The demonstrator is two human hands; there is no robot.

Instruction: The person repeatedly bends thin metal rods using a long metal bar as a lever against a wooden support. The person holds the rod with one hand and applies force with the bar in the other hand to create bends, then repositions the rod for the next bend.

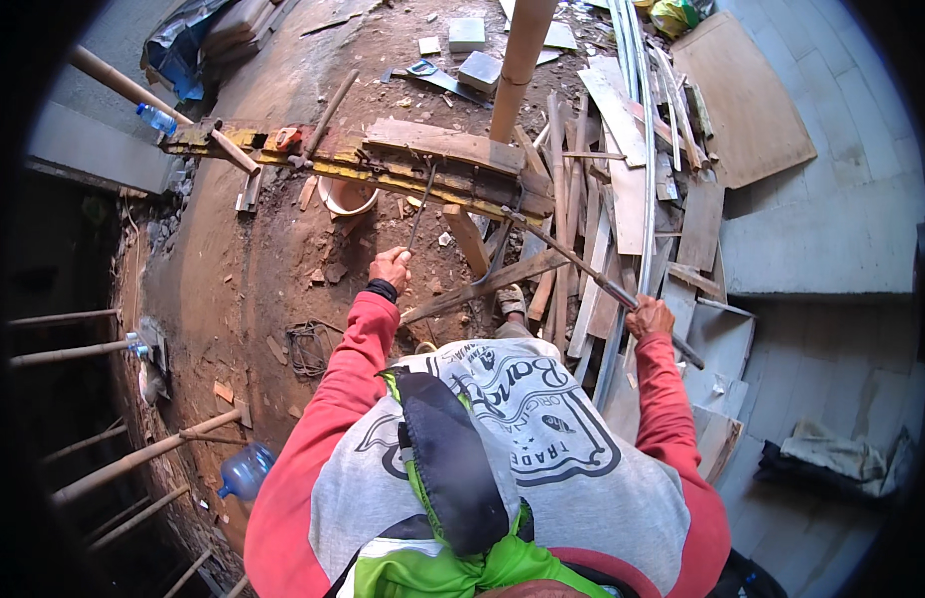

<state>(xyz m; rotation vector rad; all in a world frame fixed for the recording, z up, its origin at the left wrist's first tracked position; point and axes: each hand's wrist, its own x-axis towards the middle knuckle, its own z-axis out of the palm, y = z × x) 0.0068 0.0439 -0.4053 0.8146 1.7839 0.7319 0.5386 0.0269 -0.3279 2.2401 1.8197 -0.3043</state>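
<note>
My left hand (391, 269) is closed around the lower end of a thin dark steel rod (422, 206). The rod's upper part rests on a worn wooden bench beam (328, 151) with yellow edges. In my right hand (650, 318) is the pipe-like grip of a long steel lever (582, 261). It slants up to the left, and its thin far end meets the right end of the beam. A loose plank (442, 143) lies along the top of the beam. Near the beam's left part sits an orange tool (288, 139), too small to make out.
A pale bucket (349, 196) stands beneath the beam. Scrap boards (627, 164) pile up on the right. A bamboo post (519, 70) rises behind the beam; a handsaw (442, 80) and grey blocks (479, 72) lie beyond. A blue water jug (246, 471) is at lower left.
</note>
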